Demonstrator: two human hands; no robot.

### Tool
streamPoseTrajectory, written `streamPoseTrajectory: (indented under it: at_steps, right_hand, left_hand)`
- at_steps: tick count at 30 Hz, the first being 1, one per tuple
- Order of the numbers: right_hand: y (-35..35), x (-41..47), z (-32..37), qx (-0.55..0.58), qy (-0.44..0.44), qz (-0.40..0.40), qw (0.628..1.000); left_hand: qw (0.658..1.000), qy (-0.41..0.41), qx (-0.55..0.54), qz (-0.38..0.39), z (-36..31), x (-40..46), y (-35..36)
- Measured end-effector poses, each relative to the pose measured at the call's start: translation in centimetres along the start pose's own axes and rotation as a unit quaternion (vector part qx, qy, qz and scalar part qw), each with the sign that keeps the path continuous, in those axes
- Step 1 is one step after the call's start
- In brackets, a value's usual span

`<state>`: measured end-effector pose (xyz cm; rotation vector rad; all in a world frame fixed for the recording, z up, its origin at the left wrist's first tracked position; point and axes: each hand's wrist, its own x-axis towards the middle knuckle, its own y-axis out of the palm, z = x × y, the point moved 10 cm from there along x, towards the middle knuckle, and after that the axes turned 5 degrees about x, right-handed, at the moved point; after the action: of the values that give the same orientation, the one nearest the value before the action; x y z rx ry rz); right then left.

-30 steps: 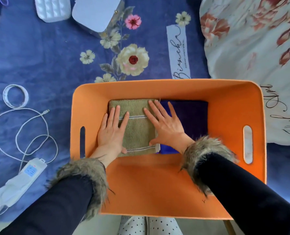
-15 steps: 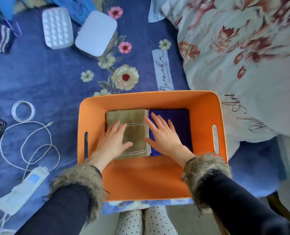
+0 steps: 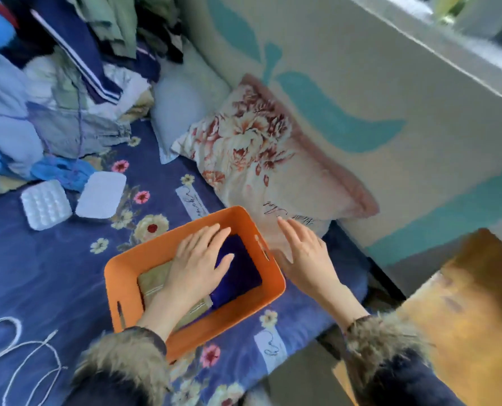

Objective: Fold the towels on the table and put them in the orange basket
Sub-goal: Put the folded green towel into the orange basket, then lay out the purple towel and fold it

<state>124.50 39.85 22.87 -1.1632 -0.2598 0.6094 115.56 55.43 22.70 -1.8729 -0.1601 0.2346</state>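
Left hand presses flat on the olive towel and purple towel inside the orange basket; right hand hovers spread outside, likely next reaching for another towel.

Floral pillow leaning on the wall; clothes pile sitting far left; two white boxes and cable lying on blue bedsheet.

Dark navy sleeves with shaggy brown fur cuffs
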Motion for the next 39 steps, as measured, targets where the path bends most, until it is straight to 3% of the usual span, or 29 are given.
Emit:
streamPoseTrajectory:
  at_steps: [6, 11, 19, 28, 33, 39]
  right_hand:
    - [-6.9, -12.5, -6.6, -0.021, 0.169, -0.102, 0.98]
    - [-10.2, -26.5, -10.8, -0.014, 0.318, -0.186, 0.93]
    - [-10.2, -54.4, -10.9, 0.007, 0.542, -0.314, 0.78]
    - [-3.2, -84.0, 2.1, -0.009, 0.719, -0.375, 0.585]
    - [2.4, -97.4, 13.5, -0.016, 0.782, -0.383, 0.492]
    - [10.4, -108.6, 28.8, 0.0, 0.843, -0.429, 0.325]
  left_hand:
    - [0.977, 0.21, 0.016, 0.0, -12.3, -1.2, -1.3]
    - [0.931, 0.364, 0.016, 0.028, -23.9, -6.0, -0.8]
    - [0.776, 0.628, -0.001, 0.064, -41.4, -23.3, 1.4]
    - [0.598, 0.794, -0.028, 0.106, -48.8, -52.5, 3.7]
    - [0.506, 0.844, -0.072, 0.162, -47.4, -70.5, 4.3]
    - [0.361, 0.904, -0.082, 0.213, -42.1, -90.6, 4.6]
